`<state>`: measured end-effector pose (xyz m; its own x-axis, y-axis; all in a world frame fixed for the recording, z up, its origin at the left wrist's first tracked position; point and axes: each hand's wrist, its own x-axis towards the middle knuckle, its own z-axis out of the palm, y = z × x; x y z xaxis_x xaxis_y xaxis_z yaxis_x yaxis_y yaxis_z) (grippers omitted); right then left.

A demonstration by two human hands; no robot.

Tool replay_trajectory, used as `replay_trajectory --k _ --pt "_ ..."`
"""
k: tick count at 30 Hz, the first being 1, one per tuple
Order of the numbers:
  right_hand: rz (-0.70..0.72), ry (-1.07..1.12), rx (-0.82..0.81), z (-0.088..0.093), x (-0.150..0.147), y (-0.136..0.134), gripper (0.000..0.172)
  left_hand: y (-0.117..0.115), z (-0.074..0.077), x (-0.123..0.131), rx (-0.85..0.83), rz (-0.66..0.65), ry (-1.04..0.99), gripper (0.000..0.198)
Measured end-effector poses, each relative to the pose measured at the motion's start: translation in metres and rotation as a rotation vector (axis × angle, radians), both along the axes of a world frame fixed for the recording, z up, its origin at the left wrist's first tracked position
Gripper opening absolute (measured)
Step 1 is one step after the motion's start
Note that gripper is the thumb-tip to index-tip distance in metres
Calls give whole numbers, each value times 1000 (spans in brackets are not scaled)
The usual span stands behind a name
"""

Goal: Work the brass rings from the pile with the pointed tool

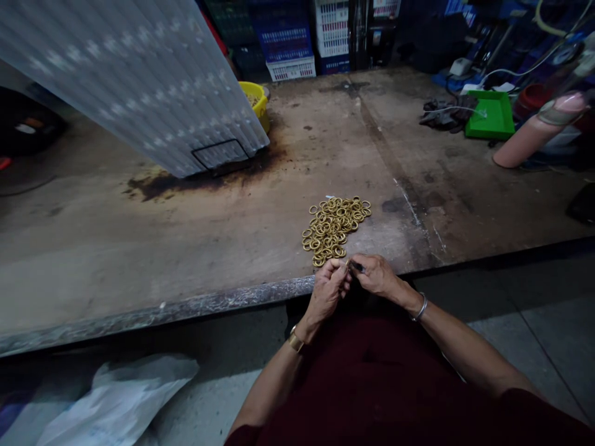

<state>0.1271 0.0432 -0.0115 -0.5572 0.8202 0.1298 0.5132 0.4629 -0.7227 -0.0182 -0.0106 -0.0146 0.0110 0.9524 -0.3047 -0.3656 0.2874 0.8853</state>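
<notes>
A heap of several small brass rings (335, 227) lies on the worn wooden workbench (186, 248), close to its front edge. Just below the heap my two hands meet at the bench edge. My left hand (328, 289) is closed in a pinch on a small brass ring. My right hand (377, 274) is closed on a small dark tool whose tip points toward the left hand's fingers. A gold watch sits on my left wrist and a silver bangle on my right.
A big ribbed grey sheet (139, 80) leans over the back left, with a yellow tub (256, 102) behind it. A green tray (491, 115), dark gloves and a pink cylinder (534, 133) sit at the back right. Stacked crates stand behind. A white bag (116, 396) lies on the floor.
</notes>
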Motion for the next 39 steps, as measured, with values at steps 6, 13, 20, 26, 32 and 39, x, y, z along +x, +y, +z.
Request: replay_trajectory --k 6,13,20,26,32,39 --pt "51 -142 31 8 -3 -1 13 0 7 -3 26 -27 140 40" --pt "-39 -454 -55 12 -3 4 22 -14 14 -4 33 -159 91 37" --pt "-149 -418 94 -11 -15 19 19 -20 17 -3 -52 -106 -257 40" --pt "-163 -456 100 -5 -34 20 27 -14 9 -13 -53 8 -288 36" --pt "-136 -547 57 2 -32 19 26 -9 10 -19 -68 1 -378 36" --pt "-141 -514 102 -4 -22 17 26 -7 7 -23 -124 -53 -501 35"
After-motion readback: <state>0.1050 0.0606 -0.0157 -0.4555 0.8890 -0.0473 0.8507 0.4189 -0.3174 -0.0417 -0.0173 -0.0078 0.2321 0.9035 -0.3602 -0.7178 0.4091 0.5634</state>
